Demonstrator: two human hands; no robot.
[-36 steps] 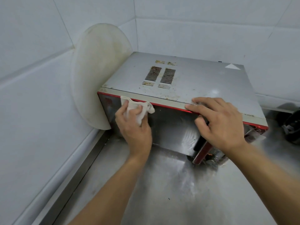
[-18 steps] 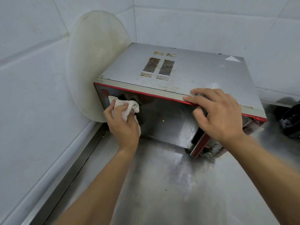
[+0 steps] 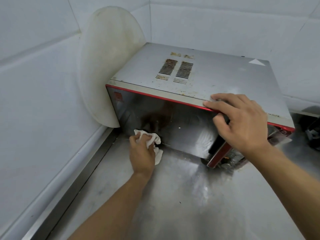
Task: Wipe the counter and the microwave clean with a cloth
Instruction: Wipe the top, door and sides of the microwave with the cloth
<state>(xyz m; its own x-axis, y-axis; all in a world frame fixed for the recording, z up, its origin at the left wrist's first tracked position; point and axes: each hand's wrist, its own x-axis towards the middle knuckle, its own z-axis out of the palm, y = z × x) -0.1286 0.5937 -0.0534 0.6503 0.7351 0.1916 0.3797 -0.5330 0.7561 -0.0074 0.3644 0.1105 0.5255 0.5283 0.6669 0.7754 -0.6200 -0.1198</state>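
White cloth [image 3: 154, 139] looked soft and floppy, bunched in the left hand's [image 3: 142, 153] curled fingers; the right hand [image 3: 242, 123] lay flat on the microwave [image 3: 220, 78].

The cloth [image 3: 152, 139] in my left hand [image 3: 142, 154] is soft, crumpled white fabric. The microwave [image 3: 216, 78] has a dull, speckled grey metal top and a glossy dark door. The counter [image 3: 181, 196] is smeared, brushed steel.

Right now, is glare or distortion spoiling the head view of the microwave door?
Head view: the glossy microwave door reflects a dark blur above the cloth; pale glare streaks the steel counter; the wide-angle lens bows the wall tile lines.
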